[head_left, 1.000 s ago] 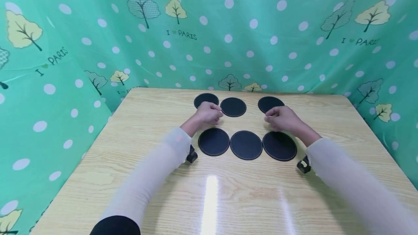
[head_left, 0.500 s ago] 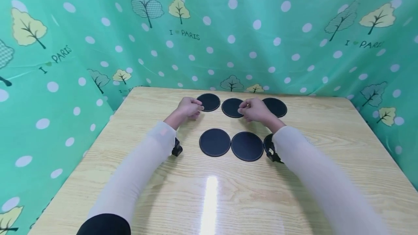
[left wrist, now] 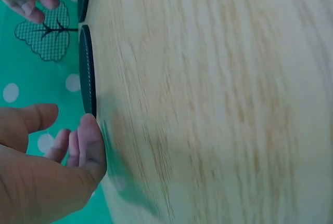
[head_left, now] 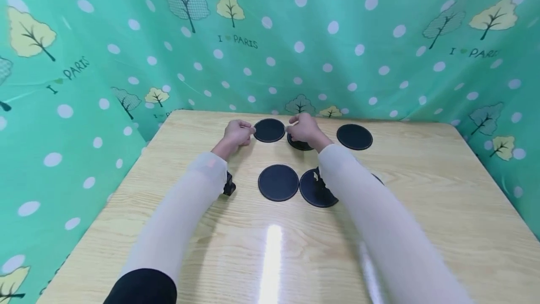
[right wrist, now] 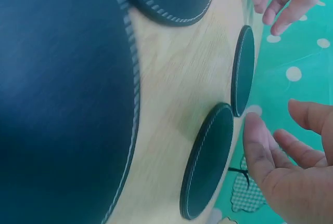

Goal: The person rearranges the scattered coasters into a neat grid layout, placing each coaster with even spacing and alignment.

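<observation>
My left hand [head_left: 237, 134] is at the left edge of the back left black round coaster [head_left: 270, 131]. In the left wrist view, an index fingertip touches that coaster's edge [left wrist: 87, 73], with the thumb held apart. Above the back middle coaster [head_left: 298, 145], which it partly hides, my right hand [head_left: 304, 128] reaches to the back left coaster's right side. Its fingers [right wrist: 255, 141] are extended and the thumb is apart in the right wrist view; whether they touch the coaster I cannot tell. Neither hand grips anything.
A third back coaster [head_left: 354, 136] lies apart to the right. Nearer me is a front row: a left coaster [head_left: 278, 182], a middle coaster [head_left: 311, 192] partly covered by the right wrist camera, and one mostly hidden under the right sleeve [head_left: 358, 186]. A green curtain [head_left: 270, 60] hangs behind the wooden table [head_left: 202, 125].
My left hand has moved left, from in front of the back left coaster to its left edge. The right hand has travelled left from the back right coaster. The coasters look unmoved.
</observation>
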Demonstrator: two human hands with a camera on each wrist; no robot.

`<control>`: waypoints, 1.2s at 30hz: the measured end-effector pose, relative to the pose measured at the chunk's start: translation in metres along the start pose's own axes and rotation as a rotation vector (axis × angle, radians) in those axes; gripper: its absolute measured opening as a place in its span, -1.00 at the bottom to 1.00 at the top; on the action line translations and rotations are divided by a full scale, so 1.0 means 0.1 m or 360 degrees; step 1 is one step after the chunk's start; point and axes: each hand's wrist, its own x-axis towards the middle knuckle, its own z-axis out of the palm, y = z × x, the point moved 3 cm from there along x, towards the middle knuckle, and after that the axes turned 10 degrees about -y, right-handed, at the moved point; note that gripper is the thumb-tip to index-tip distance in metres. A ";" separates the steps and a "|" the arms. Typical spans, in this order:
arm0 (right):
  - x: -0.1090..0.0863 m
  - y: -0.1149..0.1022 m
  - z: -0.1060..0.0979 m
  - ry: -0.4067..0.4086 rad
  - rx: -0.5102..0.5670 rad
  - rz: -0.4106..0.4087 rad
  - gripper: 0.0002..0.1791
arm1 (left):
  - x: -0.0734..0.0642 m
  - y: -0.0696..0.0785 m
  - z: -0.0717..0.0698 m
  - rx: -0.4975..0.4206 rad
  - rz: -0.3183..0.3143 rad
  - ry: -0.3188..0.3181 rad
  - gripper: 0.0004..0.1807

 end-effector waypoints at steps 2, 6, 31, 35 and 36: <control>0.05 0.01 0.03 -0.0004 0.0008 0.0026 -0.48 | 0.02 -0.02 -0.02 0.0021 -0.0009 0.0011 -0.67; 0.18 0.04 0.08 0.0022 0.0114 0.0022 -0.47 | 0.07 -0.02 -0.10 0.0060 -0.0019 0.0018 -0.62; 0.45 -0.04 0.27 0.0065 0.0357 0.0169 -0.52 | 0.31 0.05 -0.09 0.0079 -0.0122 -0.0089 -0.52; 0.43 -0.06 0.28 0.0113 0.0365 0.0233 -0.51 | 0.34 0.05 -0.10 0.0066 -0.0109 -0.0036 -0.59; 0.42 -0.06 0.28 0.0121 0.0366 0.0245 -0.52 | 0.35 0.04 -0.10 0.0054 -0.0107 -0.0016 -0.60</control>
